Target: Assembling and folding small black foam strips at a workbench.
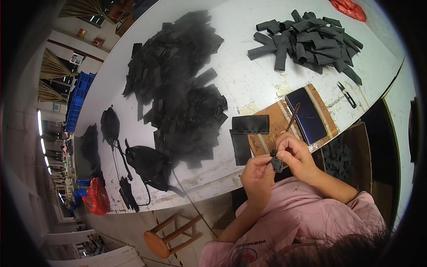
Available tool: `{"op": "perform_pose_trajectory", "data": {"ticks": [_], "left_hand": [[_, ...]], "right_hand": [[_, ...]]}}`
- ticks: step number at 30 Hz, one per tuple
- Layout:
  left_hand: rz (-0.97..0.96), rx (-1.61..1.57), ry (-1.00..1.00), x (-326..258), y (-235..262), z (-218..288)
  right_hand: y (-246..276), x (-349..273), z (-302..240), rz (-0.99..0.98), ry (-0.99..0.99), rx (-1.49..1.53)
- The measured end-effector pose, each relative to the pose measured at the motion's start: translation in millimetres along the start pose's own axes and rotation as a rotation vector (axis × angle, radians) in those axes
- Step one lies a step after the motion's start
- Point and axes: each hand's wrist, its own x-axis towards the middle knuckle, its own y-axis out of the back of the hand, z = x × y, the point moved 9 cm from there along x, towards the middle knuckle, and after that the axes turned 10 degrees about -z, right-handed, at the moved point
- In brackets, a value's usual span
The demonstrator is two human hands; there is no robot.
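A small dark grey cloth piece (pixel 277 165), bunched up, is pinched between the fingertips of both hands at the table's front edge. My left hand (pixel 258 179) grips its left side, and my right hand (pixel 295 156) closes on it from the right. A thin brown stick (pixel 294 116) rises from beside my right fingers; whether they hold it I cannot tell. Just beyond my hands lies a brown board (pixel 268 107) with a dark phone (pixel 306 115) on it. Two flat black stitched cloth pieces (pixel 250 124) overlap the board's left side.
A big heap of black cloth pieces (pixel 182 98) covers the middle left. Rolled grey cloth tubes (pixel 311 40) are piled at the far right, with thread snips (pixel 346 95) nearer. Black bags (pixel 147 167) lie left. Below the edge stand a carton (pixel 361 147) and a wooden stool (pixel 156 244).
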Motion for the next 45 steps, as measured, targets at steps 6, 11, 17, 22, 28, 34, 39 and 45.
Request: {"op": "perform_pose_trajectory", "data": {"ticks": [6, 11, 17, 22, 28, 34, 39, 45], "left_hand": [[-0.345, -0.634, 0.367, 2.0, -44.5, -1.0], [-0.747, -0.742, 0.178, 29.6, -85.1, 67.1], [-0.521, -1.02, 0.219, 100.2, -85.2, 56.6], [-0.394, -0.984, 0.286, 101.3, -67.5, 3.6], [-0.374, -0.892, 0.263, 100.7, -56.3, -13.3], [-0.264, -0.262, 0.034, 98.8, -46.1, 19.0], [-0.382, 0.473, -0.494, 95.1, -68.7, 86.7], [-0.179, 0.022, -0.386, 90.2, -42.7, 69.9]], "right_hand": [[-7.0, -10.8, 4.9, -0.149, -0.224, 0.441], [29.2, 4.9, -95.9, -0.057, 0.183, 0.034], [70.4, 57.5, -53.3, 0.0, -0.194, 0.273], [56.6, 45.6, 9.3, -0.069, -0.266, 0.441], [61.5, 47.3, 19.0, -0.108, -0.261, 0.358], [63.8, 45.6, 12.6, -0.131, -0.238, 0.293], [84.0, 42.1, -47.6, 0.113, 0.087, -0.19], [54.7, 29.2, -109.0, -0.028, 0.357, -1.064]]}}
